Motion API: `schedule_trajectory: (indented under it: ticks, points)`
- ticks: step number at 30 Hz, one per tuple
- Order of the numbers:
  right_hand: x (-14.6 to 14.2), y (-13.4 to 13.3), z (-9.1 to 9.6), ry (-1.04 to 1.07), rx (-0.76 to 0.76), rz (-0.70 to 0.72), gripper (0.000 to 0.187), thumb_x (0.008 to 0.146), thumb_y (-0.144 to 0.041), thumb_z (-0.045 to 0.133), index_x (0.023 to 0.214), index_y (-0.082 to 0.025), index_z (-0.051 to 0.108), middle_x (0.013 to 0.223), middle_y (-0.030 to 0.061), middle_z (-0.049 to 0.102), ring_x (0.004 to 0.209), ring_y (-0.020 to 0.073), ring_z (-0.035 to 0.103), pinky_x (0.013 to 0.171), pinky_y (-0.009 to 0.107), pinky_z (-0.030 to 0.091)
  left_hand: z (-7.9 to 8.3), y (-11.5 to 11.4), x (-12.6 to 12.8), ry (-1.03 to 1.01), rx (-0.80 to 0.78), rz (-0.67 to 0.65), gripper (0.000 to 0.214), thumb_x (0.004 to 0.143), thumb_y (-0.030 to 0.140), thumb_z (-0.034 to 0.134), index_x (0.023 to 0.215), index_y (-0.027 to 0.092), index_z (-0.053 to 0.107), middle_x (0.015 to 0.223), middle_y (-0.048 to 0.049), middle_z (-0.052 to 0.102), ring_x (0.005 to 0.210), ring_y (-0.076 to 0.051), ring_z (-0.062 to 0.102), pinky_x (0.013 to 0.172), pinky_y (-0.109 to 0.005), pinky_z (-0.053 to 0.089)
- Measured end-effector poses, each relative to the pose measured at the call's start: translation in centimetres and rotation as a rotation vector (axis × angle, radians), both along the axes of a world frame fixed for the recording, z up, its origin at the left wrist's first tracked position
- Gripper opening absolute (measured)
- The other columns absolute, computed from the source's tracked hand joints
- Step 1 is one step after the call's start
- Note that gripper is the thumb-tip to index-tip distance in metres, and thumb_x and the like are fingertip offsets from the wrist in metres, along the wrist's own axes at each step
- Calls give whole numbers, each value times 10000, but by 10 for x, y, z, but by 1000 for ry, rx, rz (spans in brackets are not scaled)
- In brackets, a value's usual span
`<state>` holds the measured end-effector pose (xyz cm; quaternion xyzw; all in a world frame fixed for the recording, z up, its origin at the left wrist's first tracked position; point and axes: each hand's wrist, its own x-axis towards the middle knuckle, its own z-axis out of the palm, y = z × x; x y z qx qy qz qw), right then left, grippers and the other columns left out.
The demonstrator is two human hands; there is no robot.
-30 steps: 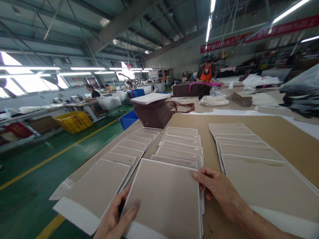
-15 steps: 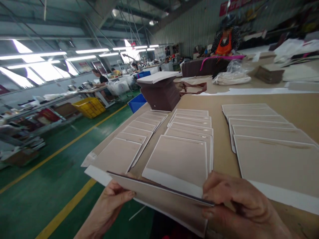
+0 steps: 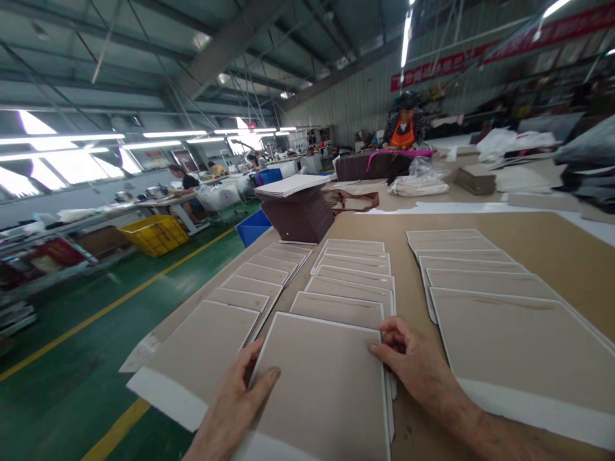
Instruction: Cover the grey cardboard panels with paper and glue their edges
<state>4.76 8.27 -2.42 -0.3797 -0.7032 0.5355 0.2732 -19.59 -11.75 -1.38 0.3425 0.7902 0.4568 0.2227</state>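
Note:
A beige panel with white edges (image 3: pixel 327 384) lies over the front of the middle row of overlapping panels (image 3: pixel 346 301), which look alike. My left hand (image 3: pixel 240 390) grips its left edge, the thumb on top and the fingers mostly hidden at the side. At the panel's upper right corner, my right hand (image 3: pixel 403 355) pinches the edge between thumb and fingers. Left of my left hand is another overlapping row of panels (image 3: pixel 221 320). To the right of my right hand lies a third row (image 3: pixel 509 326), with brownish streaks near the upper edge of its front panel.
A tall stack of dark brown pieces (image 3: pixel 300 221) topped by pale sheets stands at the table's far left. Behind it are a blue bin (image 3: pixel 252 227) and a brown strap (image 3: pixel 358 200). A person in an orange apron (image 3: pixel 403 136) works across the table. A yellow basket (image 3: pixel 156 234) stands on the green floor.
The panel, held tilted up at the near edge before, now lies flat over the middle row. Both hands have moved forward with it, and the camera view has shifted.

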Motion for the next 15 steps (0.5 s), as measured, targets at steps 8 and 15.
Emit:
schedule_trajectory:
  ticks: [8,15]
  points:
    - [-4,12,-10,-120,107,-66,339,730,-526,562,899,-233,579,715,-1,625,696,217,612,669,348,448,-11,5,-8,185,-1,-50,544,793,403,648,1286,182,589,1259,-116,647,1128,-311,630,998,-475,486]
    - [1,13,-10,-130,224,-45,391,809,-451,527,1066,-181,644,943,75,677,865,244,637,845,403,477,-13,16,-12,67,74,-30,575,717,365,728,1254,179,641,1195,-115,703,1124,-329,642,980,-456,503]
